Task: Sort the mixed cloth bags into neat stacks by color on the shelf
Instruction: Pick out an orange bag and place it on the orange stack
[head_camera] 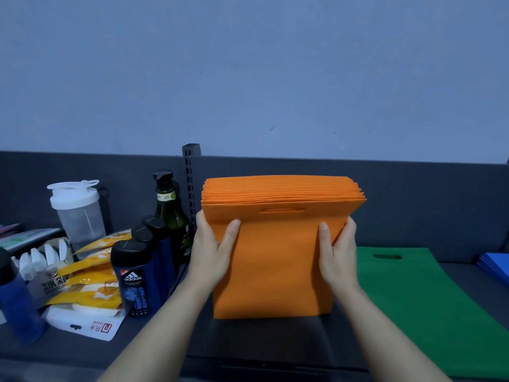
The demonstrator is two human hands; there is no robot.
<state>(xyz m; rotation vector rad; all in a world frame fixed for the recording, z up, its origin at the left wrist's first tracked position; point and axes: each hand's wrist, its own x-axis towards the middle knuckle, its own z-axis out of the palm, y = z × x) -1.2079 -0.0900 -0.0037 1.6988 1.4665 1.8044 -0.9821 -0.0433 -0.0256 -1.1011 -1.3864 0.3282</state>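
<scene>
Head view is showing two bare hands holding one thick bunch of flat orange cloth bags standing upright on the dark grey shelf. Left hand is pinching the bunch's left edge, and right hand is pinching its right edge, thumbs in front. Just right of the orange bunch, one green cloth bag is lying flat. Farther right, a blue cloth stack is peeking in. Left of the bunch, two dark adidas bottles are standing close together.

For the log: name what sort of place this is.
Probably a retail display shelf: a slotted upright, toiletry bottles and snack packets beside stacked orange bags and green bags.
</scene>
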